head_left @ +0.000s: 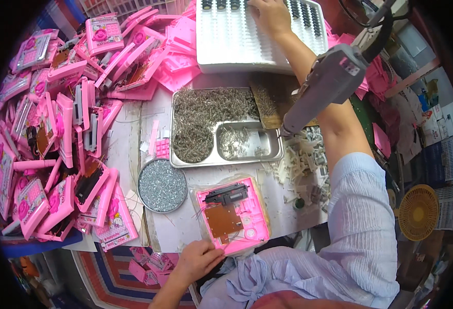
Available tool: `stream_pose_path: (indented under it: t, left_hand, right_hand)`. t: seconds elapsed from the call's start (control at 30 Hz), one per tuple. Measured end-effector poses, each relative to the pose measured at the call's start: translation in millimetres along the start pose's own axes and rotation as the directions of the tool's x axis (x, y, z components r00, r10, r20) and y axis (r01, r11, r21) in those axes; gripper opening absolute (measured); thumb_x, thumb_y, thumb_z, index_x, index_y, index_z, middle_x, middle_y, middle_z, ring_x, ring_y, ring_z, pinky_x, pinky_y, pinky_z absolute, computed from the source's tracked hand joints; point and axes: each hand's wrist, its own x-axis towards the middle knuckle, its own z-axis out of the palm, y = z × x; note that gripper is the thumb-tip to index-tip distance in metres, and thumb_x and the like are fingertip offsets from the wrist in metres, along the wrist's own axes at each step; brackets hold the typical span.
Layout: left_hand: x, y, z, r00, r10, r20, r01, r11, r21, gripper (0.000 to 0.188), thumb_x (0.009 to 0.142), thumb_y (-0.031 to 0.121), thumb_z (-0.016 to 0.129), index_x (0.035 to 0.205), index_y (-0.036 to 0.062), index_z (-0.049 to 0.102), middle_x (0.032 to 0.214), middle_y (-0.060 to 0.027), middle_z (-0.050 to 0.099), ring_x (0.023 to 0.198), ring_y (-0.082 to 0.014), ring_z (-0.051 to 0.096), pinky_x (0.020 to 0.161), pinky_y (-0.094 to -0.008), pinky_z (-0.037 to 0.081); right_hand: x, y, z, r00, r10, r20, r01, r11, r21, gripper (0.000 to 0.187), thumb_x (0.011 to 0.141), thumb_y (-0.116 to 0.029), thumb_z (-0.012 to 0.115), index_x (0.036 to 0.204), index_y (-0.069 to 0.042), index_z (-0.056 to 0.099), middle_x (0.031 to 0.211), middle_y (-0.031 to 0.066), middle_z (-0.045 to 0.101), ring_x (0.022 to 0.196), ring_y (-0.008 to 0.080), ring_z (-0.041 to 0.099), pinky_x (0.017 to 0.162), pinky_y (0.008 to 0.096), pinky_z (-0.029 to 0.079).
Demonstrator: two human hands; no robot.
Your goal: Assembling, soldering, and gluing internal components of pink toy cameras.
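An opened pink plastic casing (255,211) lies at the table's front edge, with a brown circuit board (223,222) and a black battery compartment (226,193) inside. Thumb and fingers of my left hand (199,261) close on its near left corner. My right arm stretches far forward, and my right hand (273,19) is over a white foam tray (221,46) holding rows of small black round parts (301,18). Its fingers are curled together near the top of the picture; whatever lies between them is hidden.
A grey power screwdriver (321,85) hangs before my right forearm. Pink casings (56,123) pile up at left. Mid-table are a metal tray (226,160) of springs, a round dish (162,185) of screws and loose white pieces (303,162). A yellow basket (418,212) sits at right.
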Motion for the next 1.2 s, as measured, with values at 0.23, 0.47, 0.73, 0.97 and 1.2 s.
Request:
stream_pose_path:
  t: [0.23,0.47,0.73,0.97,1.2]
  left_hand:
    - [-5,-2,3,0.999,-0.041,0.005,0.041,0.999,0.011,0.019,0.081,0.016,0.082,0.094,0.0122,0.069,0.080,-0.0082,0.058,0.071,-0.0317,0.060,0.059,-0.0438,0.047]
    - [6,2,1,0.999,-0.048,0.011,0.048,0.999,0.016,0.019,0.079,0.015,0.082,0.092,0.0098,0.069,0.081,-0.0075,0.059,0.073,-0.0303,0.060,0.062,-0.0426,0.047]
    - [5,4,1,0.996,-0.089,0.019,0.088,0.995,0.055,0.026,0.074,0.009,0.086,0.096,0.0079,0.071,0.083,-0.0073,0.058,0.073,-0.0262,0.060,0.062,-0.0382,0.047]
    - [3,6,5,0.996,-0.077,-0.039,0.079,0.996,0.052,0.021,0.076,0.011,0.083,0.093,0.0073,0.071,0.082,-0.0071,0.059,0.071,-0.0265,0.061,0.061,-0.0391,0.048]
    - [5,7,4,0.996,-0.087,-0.011,0.087,0.994,0.070,0.023,0.076,0.012,0.083,0.095,0.0082,0.071,0.082,-0.0071,0.059,0.072,-0.0275,0.061,0.062,-0.0399,0.047]
  right_hand:
    - [-7,18,9,1.000,-0.020,0.016,0.018,0.991,0.130,0.010,0.082,-0.007,0.070,0.092,-0.006,0.071,0.095,0.0120,0.066,0.101,0.0321,0.061,0.090,0.0445,0.050]
    - [-122,-73,-234,0.916,0.298,0.268,-0.400,0.623,0.672,0.013,0.086,-0.001,0.069,0.099,-0.003,0.071,0.098,0.0099,0.069,0.098,0.0245,0.060,0.089,0.0389,0.048]
    - [-264,-240,-293,0.667,-0.271,0.694,-0.490,0.541,0.683,0.024,0.076,-0.003,0.079,0.097,-0.012,0.072,0.098,0.0028,0.067,0.096,0.0280,0.056,0.086,0.0397,0.048]
    - [-269,-239,-285,0.761,-0.315,0.567,-0.343,0.546,0.764,0.027,0.073,-0.011,0.082,0.098,-0.012,0.072,0.108,0.0022,0.067,0.099,0.0310,0.055,0.087,0.0409,0.049]
    - [-270,-233,-285,0.751,-0.373,0.545,-0.276,0.572,0.772,0.028,0.073,-0.019,0.084,0.098,-0.013,0.074,0.112,0.0023,0.068,0.102,0.0315,0.056,0.089,0.0445,0.048]
